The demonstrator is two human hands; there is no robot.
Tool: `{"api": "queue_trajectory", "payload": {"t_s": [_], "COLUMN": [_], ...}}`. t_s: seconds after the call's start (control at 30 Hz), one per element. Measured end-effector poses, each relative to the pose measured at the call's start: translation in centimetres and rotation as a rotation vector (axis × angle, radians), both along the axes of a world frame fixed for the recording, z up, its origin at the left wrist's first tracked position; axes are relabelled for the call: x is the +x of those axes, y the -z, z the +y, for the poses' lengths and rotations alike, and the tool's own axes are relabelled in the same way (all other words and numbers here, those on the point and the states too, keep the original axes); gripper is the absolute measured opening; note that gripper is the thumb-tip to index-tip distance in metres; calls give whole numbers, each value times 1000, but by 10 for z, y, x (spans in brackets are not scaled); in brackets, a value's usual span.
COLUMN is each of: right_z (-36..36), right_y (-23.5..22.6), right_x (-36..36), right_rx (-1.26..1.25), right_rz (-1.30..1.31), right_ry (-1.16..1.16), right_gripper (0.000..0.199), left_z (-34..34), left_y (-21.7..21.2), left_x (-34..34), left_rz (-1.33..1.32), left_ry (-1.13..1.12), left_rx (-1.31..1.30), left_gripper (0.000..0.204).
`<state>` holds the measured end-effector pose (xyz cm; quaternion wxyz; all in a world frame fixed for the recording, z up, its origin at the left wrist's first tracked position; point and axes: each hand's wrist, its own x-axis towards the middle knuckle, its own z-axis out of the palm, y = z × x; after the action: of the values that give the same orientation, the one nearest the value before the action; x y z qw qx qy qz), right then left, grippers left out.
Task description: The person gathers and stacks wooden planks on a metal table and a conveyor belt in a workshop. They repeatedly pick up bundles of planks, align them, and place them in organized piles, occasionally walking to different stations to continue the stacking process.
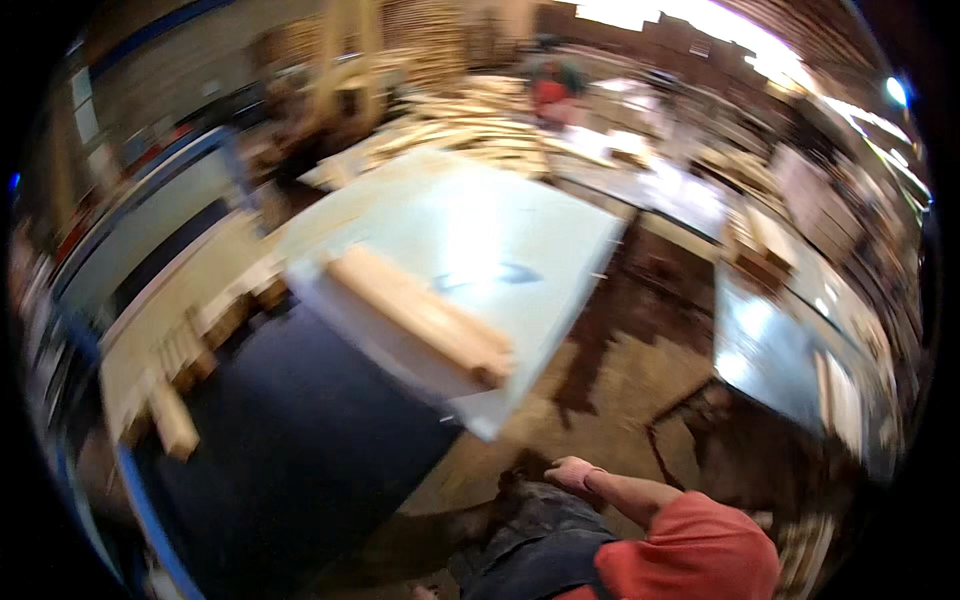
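With the right hand [572, 470] loosely curled and empty, left unseen, gripping the wooden block [420, 313] on the desk [540, 225] called for stepping closer first.

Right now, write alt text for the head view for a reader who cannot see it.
A blurred look down into a wood workshop: a pale wooden block lies on a light tabletop, apart from the hands. The right hand, on an arm in a red sleeve, hangs low and seems empty; the left hand is out of view. Stacked timber fills the background.
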<state>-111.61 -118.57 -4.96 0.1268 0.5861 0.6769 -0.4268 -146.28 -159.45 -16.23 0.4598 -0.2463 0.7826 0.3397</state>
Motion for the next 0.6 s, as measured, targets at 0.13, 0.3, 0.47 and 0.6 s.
{"api": "queue_trajectory", "payload": {"t_s": [0.13,0.3,0.47,0.6], "right_z": [-15,-59,-72,-80], "right_y": [84,114,123,125], "right_x": [75,114,182,238], "right_rx": [-167,-230,-49,-152], "right_rz": [-346,-143,-49,-30], "right_ry": [62,202,-226,412], "right_gripper": [49,56,42,46], "left_z": [42,96,218,300], "left_y": [-2,-17,-30,-35], "left_x": [-58,-70,40,137], "left_rz": [82,164,130,70], "left_ry": [212,379,746,1035], "left_rx": [32,94,199,255], "left_gripper": [41,39,38,38]}}
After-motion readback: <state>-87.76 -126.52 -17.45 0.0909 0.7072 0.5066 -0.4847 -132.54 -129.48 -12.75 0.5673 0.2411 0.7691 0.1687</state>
